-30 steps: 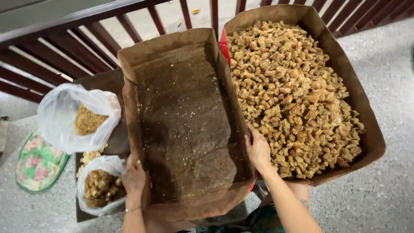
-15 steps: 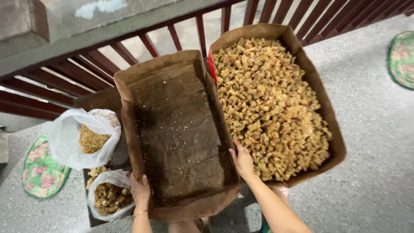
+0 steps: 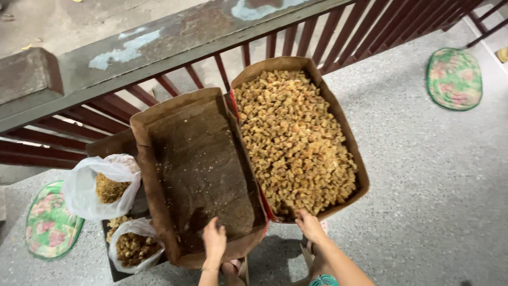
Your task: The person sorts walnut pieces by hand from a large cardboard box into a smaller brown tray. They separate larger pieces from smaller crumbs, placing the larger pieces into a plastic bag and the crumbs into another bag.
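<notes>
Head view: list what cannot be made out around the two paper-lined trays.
- What carries the full tray and the emptied tray: hidden beneath them.
- Right hand fingertips: hidden over the full tray's near rim.
- Left hand grip: fingers lie on the liner, hold unclear.
- Small bag: contents too small to identify.
- Both forearms: cut off by the bottom edge.

Two trays side by side before a railing.
Empty tray left, filled tray right, touching; two bags left of them; mats on the floor.
</notes>
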